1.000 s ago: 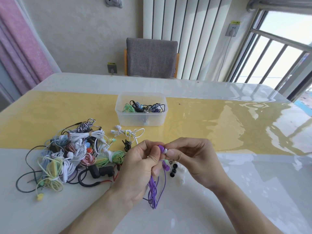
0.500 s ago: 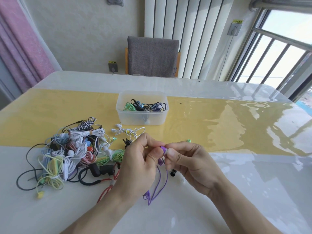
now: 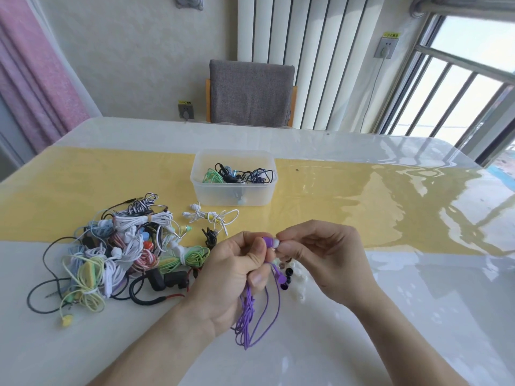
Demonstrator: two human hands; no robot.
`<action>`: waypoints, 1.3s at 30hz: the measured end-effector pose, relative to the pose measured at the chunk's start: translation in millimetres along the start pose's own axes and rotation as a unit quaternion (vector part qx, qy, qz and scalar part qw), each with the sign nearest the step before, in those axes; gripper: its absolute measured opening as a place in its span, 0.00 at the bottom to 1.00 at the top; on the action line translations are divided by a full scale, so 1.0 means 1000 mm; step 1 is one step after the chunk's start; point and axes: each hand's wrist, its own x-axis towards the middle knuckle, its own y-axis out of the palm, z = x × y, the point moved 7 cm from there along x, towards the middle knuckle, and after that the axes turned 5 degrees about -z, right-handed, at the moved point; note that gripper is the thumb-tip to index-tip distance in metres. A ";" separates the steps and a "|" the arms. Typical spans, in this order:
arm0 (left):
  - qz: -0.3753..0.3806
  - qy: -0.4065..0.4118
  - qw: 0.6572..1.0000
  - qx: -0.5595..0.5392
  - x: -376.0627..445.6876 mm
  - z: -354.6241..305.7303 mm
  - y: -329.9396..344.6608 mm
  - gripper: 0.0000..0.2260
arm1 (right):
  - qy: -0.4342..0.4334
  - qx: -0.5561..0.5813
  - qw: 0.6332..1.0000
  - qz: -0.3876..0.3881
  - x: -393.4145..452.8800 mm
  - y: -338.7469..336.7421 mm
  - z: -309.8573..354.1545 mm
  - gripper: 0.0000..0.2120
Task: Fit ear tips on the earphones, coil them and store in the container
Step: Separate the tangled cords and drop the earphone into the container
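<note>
I'm fitting a tip: my left hand (image 3: 231,277) grips the purple earbud (image 3: 268,242), my right hand (image 3: 320,254) pinches the white ear tip (image 3: 276,243) onto it. Next, I'd seat it squarely.

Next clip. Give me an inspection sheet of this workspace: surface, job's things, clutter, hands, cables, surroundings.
Surface: glossy white table with a yellow runner.
Job's things: purple earphones held up; white tip at the bud; loose tips on the table; container holding coiled sets.
Clutter: tangled pile at the left; white set before the container.
Hands: left hand grips the bud and cable; right hand pinches the tip.
Cables: purple cable hangs below the left hand.
Surroundings: chair, radiator, window, curtain.
</note>
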 end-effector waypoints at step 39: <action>-0.039 0.000 0.995 0.094 0.007 -0.009 -0.015 0.09 | 0.068 -0.410 0.899 0.139 0.006 -0.028 -0.026 0.07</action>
